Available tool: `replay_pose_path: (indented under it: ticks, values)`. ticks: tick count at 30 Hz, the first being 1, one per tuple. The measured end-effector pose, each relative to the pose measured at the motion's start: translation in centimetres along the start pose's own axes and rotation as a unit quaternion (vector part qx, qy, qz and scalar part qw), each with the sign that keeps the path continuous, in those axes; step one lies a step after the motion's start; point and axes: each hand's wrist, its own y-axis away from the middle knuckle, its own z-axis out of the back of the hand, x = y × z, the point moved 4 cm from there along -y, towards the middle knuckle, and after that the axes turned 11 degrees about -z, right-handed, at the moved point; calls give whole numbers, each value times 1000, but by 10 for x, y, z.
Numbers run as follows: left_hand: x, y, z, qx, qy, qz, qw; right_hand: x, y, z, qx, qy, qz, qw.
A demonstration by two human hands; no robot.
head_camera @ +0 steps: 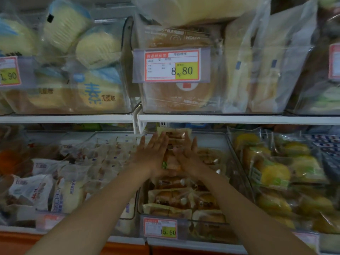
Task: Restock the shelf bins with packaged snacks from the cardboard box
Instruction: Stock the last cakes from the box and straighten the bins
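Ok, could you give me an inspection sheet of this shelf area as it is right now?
Surface: white shelf, two levels in view.
Job's things: snack packs squeezed between both hands, over the middle bin; cardboard box not in view.
Clutter: nothing seen.
Fingers: left hand and right hand flat, fingers straight, pressing the packs.
Cables: nothing seen.
Surroundings: price tag reading 8.80 on the upper bin.

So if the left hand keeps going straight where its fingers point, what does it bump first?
Probably the back wall of the clear bin, under the white shelf. The left hand points up and inward alongside the snack packs squeezed between it and the right hand. Depth is hard to judge.
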Motion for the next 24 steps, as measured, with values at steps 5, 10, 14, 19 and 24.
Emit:
replay_pose_path:
  ticks: [5,10,14,19,24]
  values:
    - [6,-12,-3,27,-27,21,999,2,-14,-15,-80,16,27,996]
    - [-5,0,12,1,24,20,999,-3,-16,-8,-43,48,-21,998]
    - [-14,48,33,-157,98,0,983,7,10,-5,-110,65,13,992]
    - [4,138,41,-297,128,5,946,57,55,-7,-140,44,126,981]
    - [78,202,17,-297,112,44,947,119,102,-59,-36,84,285,954]
